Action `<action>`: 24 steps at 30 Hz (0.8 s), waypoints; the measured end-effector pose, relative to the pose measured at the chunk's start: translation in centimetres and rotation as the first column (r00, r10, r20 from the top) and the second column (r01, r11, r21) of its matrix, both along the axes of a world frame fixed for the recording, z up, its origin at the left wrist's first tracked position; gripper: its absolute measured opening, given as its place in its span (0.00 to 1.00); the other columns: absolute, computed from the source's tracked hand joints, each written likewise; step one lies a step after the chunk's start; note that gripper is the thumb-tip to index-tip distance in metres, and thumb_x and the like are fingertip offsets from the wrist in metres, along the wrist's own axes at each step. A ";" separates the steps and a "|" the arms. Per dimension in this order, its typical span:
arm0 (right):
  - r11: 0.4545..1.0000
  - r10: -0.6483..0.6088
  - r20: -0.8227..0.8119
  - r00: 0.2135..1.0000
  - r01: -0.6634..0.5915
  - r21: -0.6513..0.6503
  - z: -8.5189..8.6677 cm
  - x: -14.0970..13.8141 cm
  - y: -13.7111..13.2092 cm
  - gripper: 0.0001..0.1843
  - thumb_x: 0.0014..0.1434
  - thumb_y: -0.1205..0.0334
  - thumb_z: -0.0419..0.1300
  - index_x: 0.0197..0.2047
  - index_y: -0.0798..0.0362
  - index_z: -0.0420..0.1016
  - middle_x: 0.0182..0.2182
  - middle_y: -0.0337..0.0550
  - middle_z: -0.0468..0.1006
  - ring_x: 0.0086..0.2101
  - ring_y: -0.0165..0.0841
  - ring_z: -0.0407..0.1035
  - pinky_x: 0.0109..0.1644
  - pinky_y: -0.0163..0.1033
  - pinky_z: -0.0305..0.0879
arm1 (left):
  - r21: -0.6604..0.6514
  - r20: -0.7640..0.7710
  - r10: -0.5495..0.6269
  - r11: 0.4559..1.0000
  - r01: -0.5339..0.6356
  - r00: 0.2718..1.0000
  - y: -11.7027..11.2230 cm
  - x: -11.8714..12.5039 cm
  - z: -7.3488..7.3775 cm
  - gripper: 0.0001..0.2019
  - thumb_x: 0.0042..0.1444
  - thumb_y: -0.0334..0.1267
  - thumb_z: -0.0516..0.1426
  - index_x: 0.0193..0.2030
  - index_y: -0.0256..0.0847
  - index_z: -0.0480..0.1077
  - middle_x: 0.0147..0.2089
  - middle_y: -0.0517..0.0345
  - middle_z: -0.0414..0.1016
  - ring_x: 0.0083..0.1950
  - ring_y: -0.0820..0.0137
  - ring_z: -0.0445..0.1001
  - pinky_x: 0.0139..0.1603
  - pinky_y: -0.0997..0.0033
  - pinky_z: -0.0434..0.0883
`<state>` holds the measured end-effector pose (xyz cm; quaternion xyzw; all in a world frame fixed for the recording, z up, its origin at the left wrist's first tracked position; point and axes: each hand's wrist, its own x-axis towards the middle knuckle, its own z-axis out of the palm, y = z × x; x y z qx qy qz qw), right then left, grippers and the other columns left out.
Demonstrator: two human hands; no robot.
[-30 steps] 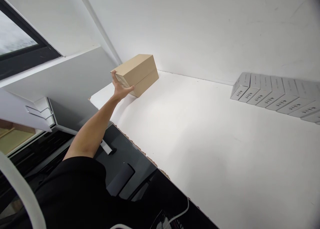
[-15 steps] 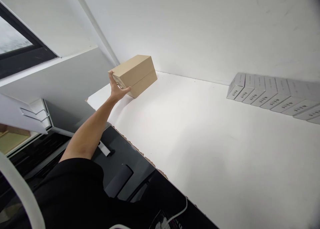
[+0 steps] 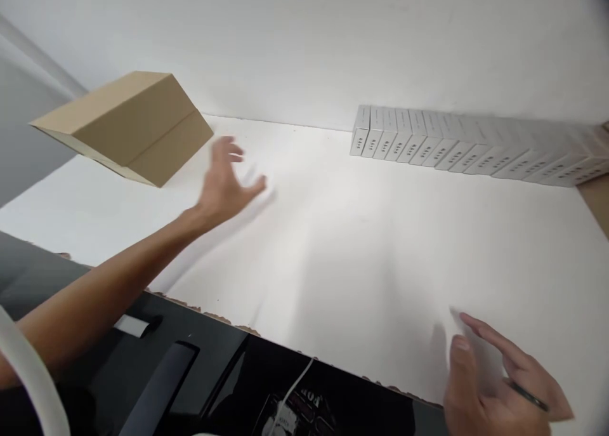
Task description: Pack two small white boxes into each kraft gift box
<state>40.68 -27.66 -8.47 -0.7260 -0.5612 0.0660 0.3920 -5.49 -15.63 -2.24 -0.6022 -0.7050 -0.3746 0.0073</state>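
My left hand point(image 3: 223, 185) is over the white table surface point(image 3: 285, 233), its fingers spread and nothing in them. Just left of it stands a closed brown cardboard box point(image 3: 143, 128), near the wall at the back; a gap shows between the fingers and the box. At the lower right, my right hand point(image 3: 499, 385) hovers over the table's front part, thumb and forefinger apart, with a dark band across it. No held thing shows in that hand, though its other fingers are partly hidden.
Several slim silver-grey boxes point(image 3: 428, 138) stand in a row along the back wall. Brown cardboard point(image 3: 597, 198) shows at the right end. The table's front edge is ragged; below it are a white cable point(image 3: 295, 385) and dark furniture.
My left hand has let go of the brown box and moved right. My right hand has come into view at the lower right. The view has turned to the right.
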 end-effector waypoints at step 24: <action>0.985 0.120 0.176 0.977 -0.139 0.101 0.5 -2.3 -0.2 0.17 0.72 0.51 0.59 0.59 0.47 0.73 0.53 0.52 0.79 0.52 0.50 0.70 0.68 0.70 0.54 | 0.101 0.377 -0.006 0.994 -0.035 0.926 26.3 18.3 -6.7 0.57 0.48 0.52 0.76 0.71 0.58 0.40 0.79 0.44 0.22 0.81 0.33 0.33 0.74 0.22 0.50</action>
